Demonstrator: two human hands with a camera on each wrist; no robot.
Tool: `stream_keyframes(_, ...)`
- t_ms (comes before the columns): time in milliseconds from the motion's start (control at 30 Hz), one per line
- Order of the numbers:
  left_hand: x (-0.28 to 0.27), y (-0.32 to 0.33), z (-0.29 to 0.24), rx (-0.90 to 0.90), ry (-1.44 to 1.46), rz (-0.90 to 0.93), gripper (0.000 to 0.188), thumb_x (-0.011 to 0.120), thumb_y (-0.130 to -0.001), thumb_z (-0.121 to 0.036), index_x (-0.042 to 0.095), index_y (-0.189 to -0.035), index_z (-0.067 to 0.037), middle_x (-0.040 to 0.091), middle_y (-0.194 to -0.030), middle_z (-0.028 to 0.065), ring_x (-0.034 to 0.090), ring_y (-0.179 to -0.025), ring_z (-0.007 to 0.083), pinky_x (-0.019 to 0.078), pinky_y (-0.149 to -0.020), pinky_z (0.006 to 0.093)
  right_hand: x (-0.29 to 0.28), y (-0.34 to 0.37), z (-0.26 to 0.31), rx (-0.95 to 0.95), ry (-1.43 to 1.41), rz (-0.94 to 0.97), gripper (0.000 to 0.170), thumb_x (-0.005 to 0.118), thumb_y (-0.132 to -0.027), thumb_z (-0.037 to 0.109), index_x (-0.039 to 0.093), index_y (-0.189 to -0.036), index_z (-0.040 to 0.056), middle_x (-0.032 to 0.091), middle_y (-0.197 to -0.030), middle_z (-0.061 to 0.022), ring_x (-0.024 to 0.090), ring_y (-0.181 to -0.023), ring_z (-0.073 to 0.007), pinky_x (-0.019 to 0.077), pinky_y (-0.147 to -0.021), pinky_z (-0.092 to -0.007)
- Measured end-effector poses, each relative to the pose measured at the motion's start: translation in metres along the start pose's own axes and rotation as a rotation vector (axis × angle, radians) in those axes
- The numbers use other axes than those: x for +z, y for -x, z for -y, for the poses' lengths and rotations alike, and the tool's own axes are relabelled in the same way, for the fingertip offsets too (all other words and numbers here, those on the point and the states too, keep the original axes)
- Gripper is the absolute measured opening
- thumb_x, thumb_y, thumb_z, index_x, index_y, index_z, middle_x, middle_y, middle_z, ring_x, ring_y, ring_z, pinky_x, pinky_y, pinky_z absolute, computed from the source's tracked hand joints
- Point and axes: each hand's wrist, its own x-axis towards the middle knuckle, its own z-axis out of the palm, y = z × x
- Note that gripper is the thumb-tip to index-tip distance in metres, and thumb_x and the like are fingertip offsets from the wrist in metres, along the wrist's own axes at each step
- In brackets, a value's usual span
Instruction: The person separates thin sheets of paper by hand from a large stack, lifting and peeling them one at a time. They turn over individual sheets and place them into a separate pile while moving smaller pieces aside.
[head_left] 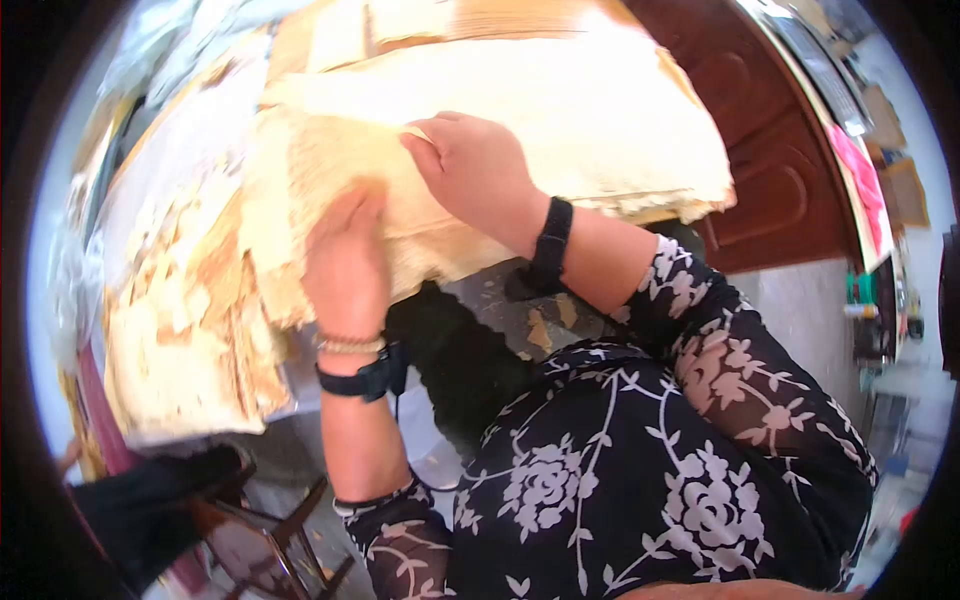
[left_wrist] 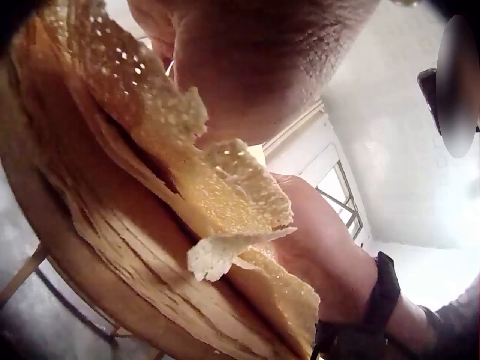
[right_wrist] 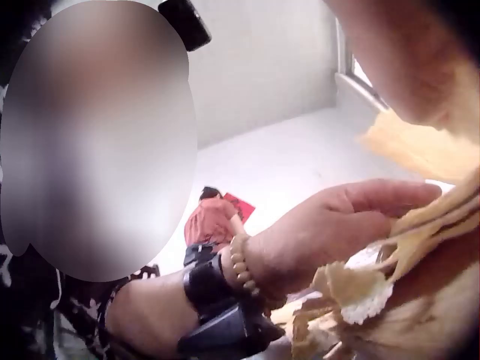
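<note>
Thin, pale yellow, brittle sheets [head_left: 600, 120] lie in a wide stack with ragged edges. My left hand [head_left: 347, 260] rests on the near left part of the stack, fingers extended and slightly blurred; in the right wrist view this hand [right_wrist: 322, 232] lies along the sheets' edge. To its right, my right hand [head_left: 475, 175] is curled above the stack, pinching a bit of thin sheet between thumb and forefinger. A loose yellow flap [right_wrist: 420, 150] shows below that hand in the right wrist view. Layered edges [left_wrist: 135, 240] and a curled flake [left_wrist: 214, 255] fill the left wrist view.
More torn sheets [head_left: 185, 350] are piled at the left. A reddish-brown carved wooden panel [head_left: 770, 150] stands at the right. Below the stack are a dark cloth [head_left: 455, 360] and scattered flakes. A dark stool [head_left: 260, 540] is at lower left; another person [right_wrist: 212, 225] is in the background.
</note>
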Motion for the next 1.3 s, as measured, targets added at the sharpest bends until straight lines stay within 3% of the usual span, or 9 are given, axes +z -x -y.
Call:
stream_keyframes(67,-0.007,-0.009,-0.001,0.001,-0.002,0.08,0.028,0.059,-0.088,-0.005,0.073,-0.112,-0.006,0.072,-0.116,0.014,0.065,-0.11,0.0354,0.0497,-0.097,0.0441,-0.021,0.007,-0.013,0.098,-0.115,-0.09,0.019,0.066,-0.095,0.025,0.075,-0.095,0.009,0.072,-0.087,-0.0119,0.068,-0.078,-0.03,0.0545,-0.072,-0.0428)
stream_keyframes(167,-0.01,-0.028,-0.023,-0.038,-0.114,0.167,0.026,0.06,-0.089,-0.006,0.072,-0.112,-0.005,0.071,-0.114,0.015,0.065,-0.109,0.0364,0.0515,-0.093,0.0444,-0.052,0.027,-0.025,0.54,-1.227,-0.332,0.033,0.063,-0.102,0.036,0.073,-0.101,0.0047,0.073,-0.088,-0.0031,0.064,-0.073,-0.0165,0.0528,-0.07,-0.0314)
stream_keyframes(300,0.011,-0.045,-0.075,-0.001,0.105,0.002,0.027,0.06,-0.094,-0.01,0.068,-0.119,-0.004,0.07,-0.11,0.0178,0.065,-0.106,0.0378,0.0528,-0.089,0.0441,-0.083,0.077,-0.062,0.88,-1.436,-0.38,0.036,0.061,-0.103,0.035,0.064,-0.119,0.0034,0.069,-0.105,-0.0063,0.064,-0.085,-0.0133,0.0542,-0.075,-0.0285)
stream_keyframes(500,0.061,-0.059,-0.145,-0.244,0.389,0.206,0.043,0.059,-0.103,-0.029,0.06,-0.136,-0.002,0.071,-0.11,0.0189,0.07,-0.091,0.0314,0.0544,-0.083,0.0414,-0.118,0.131,-0.097,0.946,-1.421,-0.395,0.035,0.056,-0.105,0.036,0.061,-0.116,0.0024,0.067,-0.104,-0.0096,0.065,-0.085,-0.0172,0.0587,-0.075,-0.0342)
stream_keyframes(600,0.069,-0.07,-0.174,-0.397,0.258,0.359,0.048,0.063,-0.1,-0.033,0.059,-0.136,-0.001,0.072,-0.109,0.0215,0.07,-0.097,0.0351,0.0541,-0.086,0.042,-0.131,0.137,-0.121,1.142,-1.375,-0.197,0.037,0.055,-0.106,0.037,0.061,-0.116,0.0015,0.067,-0.106,-0.0108,0.066,-0.084,-0.0166,0.0586,-0.074,-0.0333)
stream_keyframes(800,0.099,-0.073,-0.175,-0.363,0.437,0.173,0.047,0.064,-0.099,-0.033,0.062,-0.129,0.004,0.071,-0.111,0.0281,0.068,-0.107,0.0425,0.0526,-0.09,0.0435,-0.155,0.144,-0.135,1.108,-1.274,0.085,0.048,0.052,-0.106,0.048,0.062,-0.118,0.0026,0.07,-0.094,-0.0079,0.068,-0.081,-0.0143,0.0569,-0.072,-0.029)
stream_keyframes(967,0.1,-0.073,-0.136,-0.451,0.547,0.308,0.04,0.061,-0.101,-0.024,0.063,-0.124,0.008,0.074,-0.108,0.0216,0.071,-0.1,0.0298,0.053,-0.089,0.0405,-0.184,0.169,-0.142,1.064,-1.239,0.448,0.064,0.051,-0.102,0.06,0.061,-0.123,0.0001,0.071,-0.092,-0.008,0.069,-0.08,-0.0154,0.0573,-0.068,-0.0281)
stream_keyframes(1133,0.041,-0.088,-0.137,-0.657,0.764,0.359,0.04,0.058,-0.103,-0.03,0.063,-0.131,-0.002,0.073,-0.1,0.0016,0.064,-0.07,0.004,0.0493,-0.051,0.0206,-0.183,0.188,-0.165,1.073,-1.411,0.282,0.072,0.054,-0.101,0.061,0.053,-0.136,-0.0015,0.069,-0.107,-0.01,0.07,-0.089,-0.0169,0.0596,-0.075,-0.031)
stream_keyframes(1300,0.048,-0.094,-0.132,-0.868,0.851,0.5,0.036,0.058,-0.103,-0.031,0.065,-0.125,-0.003,0.072,-0.104,0.0036,0.066,-0.074,0.0086,0.0483,-0.051,0.021,-0.176,0.195,-0.181,1.062,-1.557,0.112,0.065,0.057,-0.102,0.054,0.053,-0.138,0.0,0.067,-0.118,-0.0119,0.069,-0.102,-0.0195,0.061,-0.08,-0.0346)
